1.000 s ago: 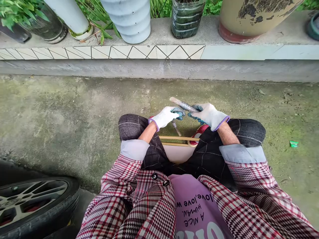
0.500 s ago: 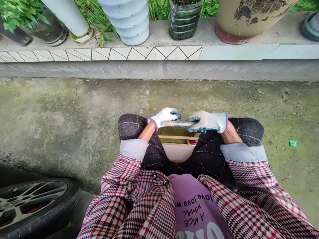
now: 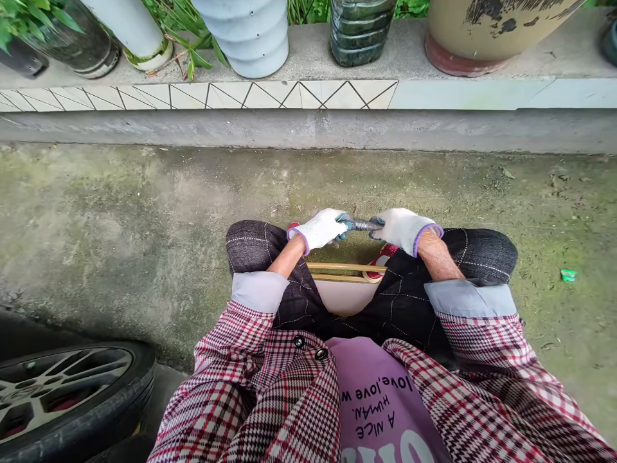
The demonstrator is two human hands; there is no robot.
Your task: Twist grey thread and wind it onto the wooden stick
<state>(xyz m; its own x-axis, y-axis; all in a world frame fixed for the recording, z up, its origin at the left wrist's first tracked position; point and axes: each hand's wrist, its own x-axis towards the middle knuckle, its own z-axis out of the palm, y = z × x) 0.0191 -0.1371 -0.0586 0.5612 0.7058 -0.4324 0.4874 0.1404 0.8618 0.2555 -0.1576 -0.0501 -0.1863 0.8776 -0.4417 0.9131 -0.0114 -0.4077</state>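
Note:
Both my hands wear white knit gloves with bluish-grey palms and purple cuffs. Between them, level and above the ground in front of my knees, is a short rod with silvery wrapping [image 3: 362, 224] round its middle. My left hand [image 3: 322, 229] is closed round its left end. The fingers of my right hand [image 3: 401, 229] grip the other end, with the thumb against it. Only the middle of the rod shows; both ends are hidden in the gloves, so its exact kind is unclear.
Below my hands, two light wooden bars [image 3: 344, 267] and a pale seat surface [image 3: 344, 297] lie between my thighs, near a red shoe [image 3: 383, 258]. A low tiled ledge [image 3: 308, 95] with planters runs ahead. A car wheel [image 3: 72, 392] is at lower left; a green scrap [image 3: 568, 275] lies right.
My left hand has closed round the rod's left part, which was bare before. My right hand has turned and risen slightly. The camera view has tipped down a little.

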